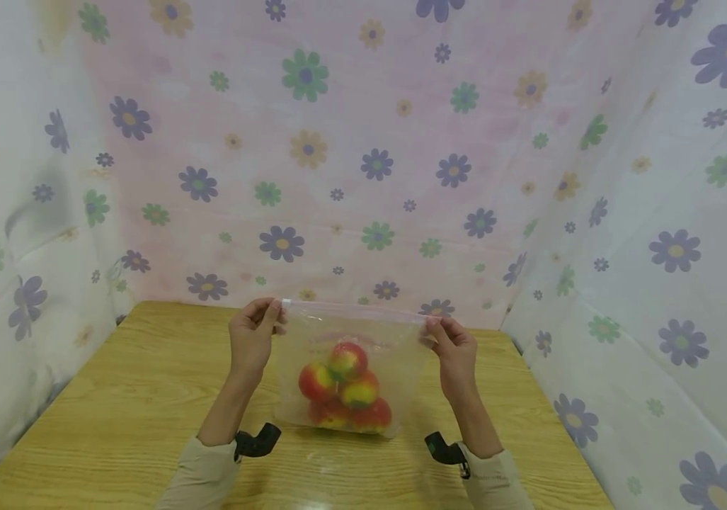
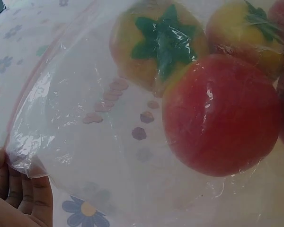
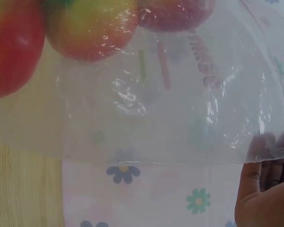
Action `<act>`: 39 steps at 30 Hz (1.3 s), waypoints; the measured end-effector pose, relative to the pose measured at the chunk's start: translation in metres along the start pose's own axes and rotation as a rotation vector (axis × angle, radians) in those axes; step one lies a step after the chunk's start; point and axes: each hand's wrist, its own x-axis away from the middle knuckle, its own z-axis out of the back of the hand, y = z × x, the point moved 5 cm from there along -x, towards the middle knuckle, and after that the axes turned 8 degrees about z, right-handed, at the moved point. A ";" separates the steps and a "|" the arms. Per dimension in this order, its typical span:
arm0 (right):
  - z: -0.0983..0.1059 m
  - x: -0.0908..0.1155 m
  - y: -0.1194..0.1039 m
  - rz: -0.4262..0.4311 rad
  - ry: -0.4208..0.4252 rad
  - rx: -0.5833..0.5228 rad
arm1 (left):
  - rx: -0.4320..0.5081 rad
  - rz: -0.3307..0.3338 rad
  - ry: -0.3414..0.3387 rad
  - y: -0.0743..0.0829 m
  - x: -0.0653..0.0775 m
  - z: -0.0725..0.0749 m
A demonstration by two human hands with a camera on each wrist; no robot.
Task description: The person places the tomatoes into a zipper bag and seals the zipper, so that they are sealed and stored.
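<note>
A clear zip bag [image 1: 293,375] with a pink top strip is held up by its two upper corners over the table. Inside lie several red-and-yellow fruits [image 1: 348,360], heaped toward the bottom; green leafy caps show on some in the left wrist view, where one large red fruit [image 2: 222,116] is nearest. My left hand [image 1: 253,340] pinches the top left corner, right beside a white slider [image 1: 286,303]. At the top right corner, my right hand [image 1: 456,350] pinches the strip between thumb and fingers. Printed marks [image 3: 203,61] show on the bag's side.
The wooden table [image 1: 146,397] spreads under both arms. Flower-patterned cloth walls [image 1: 338,106] stand at the back and on both sides. A black wrist mount [image 1: 258,440] sits at the left cuff, and another black mount [image 1: 442,448] at the right.
</note>
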 end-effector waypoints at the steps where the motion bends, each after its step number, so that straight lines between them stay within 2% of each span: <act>1: -0.001 0.000 0.000 0.004 0.004 0.000 | 0.004 0.000 0.007 0.000 0.000 0.000; 5: -0.002 0.001 -0.001 0.024 0.032 0.027 | 0.013 0.000 0.029 -0.001 0.001 0.002; 8: -0.002 0.002 -0.005 0.079 0.068 0.094 | 0.011 0.002 0.037 -0.001 0.001 0.002; 11: -0.002 0.004 -0.016 0.210 0.121 0.123 | 0.004 0.005 0.042 -0.002 0.001 0.003; 14: -0.007 0.008 -0.031 0.399 0.146 0.075 | -0.004 0.012 0.038 -0.004 0.002 0.005; 17: -0.022 0.013 -0.047 0.559 0.084 0.002 | -0.004 0.018 0.033 -0.005 0.002 0.006; 19: -0.035 0.015 -0.055 0.621 0.006 -0.011 | 0.000 0.020 0.027 -0.005 0.003 0.007; 21: -0.051 0.017 -0.060 0.649 -0.074 0.011 | 0.014 0.024 0.019 -0.004 0.003 0.007; 27: -0.101 0.026 -0.056 0.641 -0.332 0.141 | 0.036 0.046 -0.003 -0.004 0.003 0.006; 36: -0.160 0.026 -0.035 0.448 -0.694 0.370 | 0.019 0.045 -0.024 -0.003 0.005 0.005; 39: -0.174 0.024 -0.030 0.409 -0.775 0.434 | 0.021 0.037 -0.032 -0.002 0.006 0.005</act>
